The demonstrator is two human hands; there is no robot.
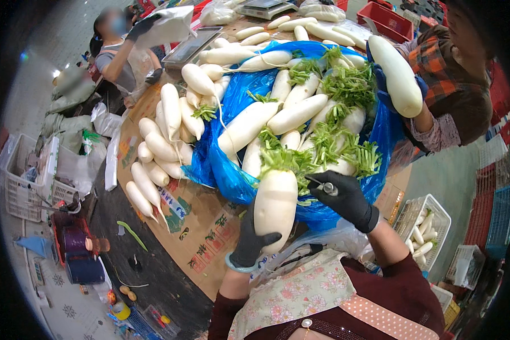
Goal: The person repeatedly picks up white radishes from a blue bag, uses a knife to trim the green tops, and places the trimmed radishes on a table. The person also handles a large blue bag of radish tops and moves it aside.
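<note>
My left hand (pixel 247 239), in a black glove, grips the lower part of a large white daikon radish (pixel 276 208). Its leafy stub points away from me. My right hand (pixel 344 199), also black-gloved, is closed around a small metal tool (pixel 329 188) just right of that radish's top. The tool's round end and a thin metal part show; the rest of it is hidden. Beyond both hands lies an open blue plastic bag (pixel 229 183), filled with daikons (pixel 298 114) and cut green stems (pixel 350 87).
Trimmed daikons (pixel 163 146) are piled on the cardboard (pixel 212 212) left of the bag. At right, a co-worker's blue-gloved hands (pixel 382 91) hold another daikon (pixel 395 76). A second person (pixel 119 63) stands far left near a scale (pixel 191 46). A white crate (pixel 444 225) holds radishes.
</note>
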